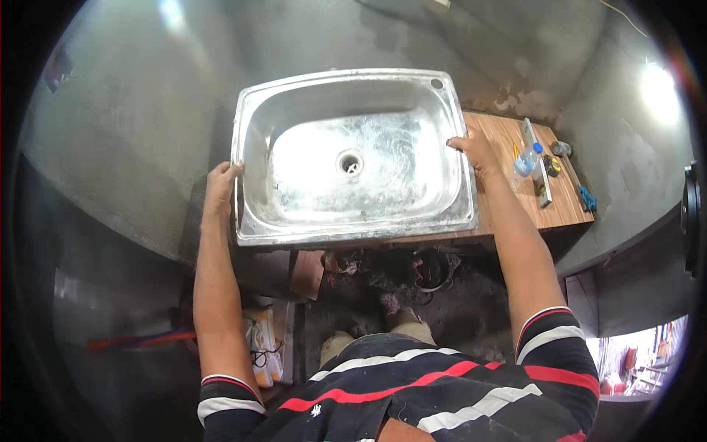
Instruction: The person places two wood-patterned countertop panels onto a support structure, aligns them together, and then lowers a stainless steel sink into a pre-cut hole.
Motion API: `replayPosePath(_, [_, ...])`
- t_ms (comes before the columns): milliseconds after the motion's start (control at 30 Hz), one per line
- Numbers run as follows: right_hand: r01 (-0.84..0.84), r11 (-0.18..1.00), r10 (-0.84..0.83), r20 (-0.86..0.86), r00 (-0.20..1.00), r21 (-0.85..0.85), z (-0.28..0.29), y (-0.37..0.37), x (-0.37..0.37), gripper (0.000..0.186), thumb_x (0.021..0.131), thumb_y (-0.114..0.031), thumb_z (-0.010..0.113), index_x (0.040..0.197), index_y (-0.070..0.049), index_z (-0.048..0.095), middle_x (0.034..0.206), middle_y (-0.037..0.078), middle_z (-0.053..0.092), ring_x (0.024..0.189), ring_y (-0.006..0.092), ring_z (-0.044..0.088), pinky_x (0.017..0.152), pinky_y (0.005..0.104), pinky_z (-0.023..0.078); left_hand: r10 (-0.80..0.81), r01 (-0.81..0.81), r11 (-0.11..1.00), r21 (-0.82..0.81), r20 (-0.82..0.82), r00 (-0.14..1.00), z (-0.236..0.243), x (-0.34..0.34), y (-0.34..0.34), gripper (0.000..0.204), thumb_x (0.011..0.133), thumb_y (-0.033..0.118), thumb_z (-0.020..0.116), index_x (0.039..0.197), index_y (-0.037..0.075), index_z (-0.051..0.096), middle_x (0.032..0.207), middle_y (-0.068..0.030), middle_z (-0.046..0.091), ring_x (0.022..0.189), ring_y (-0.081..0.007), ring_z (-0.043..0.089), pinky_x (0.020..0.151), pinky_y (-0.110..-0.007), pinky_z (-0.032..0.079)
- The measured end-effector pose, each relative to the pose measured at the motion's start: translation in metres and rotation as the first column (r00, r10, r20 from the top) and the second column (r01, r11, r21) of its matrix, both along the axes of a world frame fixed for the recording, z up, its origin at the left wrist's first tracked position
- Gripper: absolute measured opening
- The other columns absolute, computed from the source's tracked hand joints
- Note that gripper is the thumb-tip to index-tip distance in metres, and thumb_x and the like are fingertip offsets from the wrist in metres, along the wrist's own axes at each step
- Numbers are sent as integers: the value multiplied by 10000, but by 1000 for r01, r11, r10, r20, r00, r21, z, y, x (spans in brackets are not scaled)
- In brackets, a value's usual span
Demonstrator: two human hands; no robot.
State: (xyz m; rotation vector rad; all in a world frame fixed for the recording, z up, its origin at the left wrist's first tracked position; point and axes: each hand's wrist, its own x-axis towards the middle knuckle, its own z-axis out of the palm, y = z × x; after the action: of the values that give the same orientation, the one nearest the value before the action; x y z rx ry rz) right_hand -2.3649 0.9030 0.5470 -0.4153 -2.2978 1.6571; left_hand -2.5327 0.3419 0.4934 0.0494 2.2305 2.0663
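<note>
A rectangular stainless steel sink (309, 191) with a central drain and a small hole at its back right corner sits at the near edge of a wood-grain counter (501, 210). My left hand (221, 188) is closed on the sink's left rim. My right hand (475, 151) grips the right rim, thumb over the top edge. Scuffs and smudges mark the bright basin.
Right of the sink lie a metal level (545, 193), a clear bottle (526, 162) with blue cap, a tape measure (552, 166) and blue cloth (588, 199). Grey walls (132, 132) surround the counter. A bucket (431, 274) and bags (261, 342) are below.
</note>
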Motion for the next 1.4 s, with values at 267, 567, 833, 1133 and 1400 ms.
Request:
replayPosePath(267, [-49,994,55,67,996,-93,1,0,-1,330,767,-127,706,1056,32,703,863,73,709,697,143,660,632,288,531,28,-29,1000,2,77,997,-3,13,2,243,890,186,717,1013,-21,687,858,-36,653,753,-123,600,703,-286,486])
replayPosePath(567, [-36,999,33,158,987,13,-29,28,-19,336,740,-76,703,1064,12,709,876,61,697,728,144,655,686,285,532,31,-25,999,-35,179,983,-7,11,9,227,892,183,725,1001,-16,698,862,-40,672,739,-133,618,682,-301,493])
replayPosePath(833, [-65,996,69,69,995,-64,-45,31,-34,399,731,-79,704,1114,31,700,923,72,714,776,181,672,725,311,540,49,-29,995,-96,217,975,-17,5,7,246,885,203,737,1001,-11,697,845,-56,686,721,-157,635,672,-322,501])
replayPosePath(1133, [-27,997,45,265,963,-69,-15,17,-38,546,704,-53,725,1245,-2,670,1036,109,725,904,209,688,832,313,538,5,25,995,-95,299,954,-20,-5,6,240,871,163,732,1012,-27,691,860,-79,690,722,-184,646,676,-338,505])
replayPosePath(1400, [-51,994,75,259,963,-96,-8,14,-43,717,701,-19,687,1405,-47,554,1119,107,696,966,212,674,868,321,526,-2,43,992,-122,317,948,-5,-3,9,252,895,140,702,1057,-53,681,891,-91,694,748,-192,657,700,-344,512])
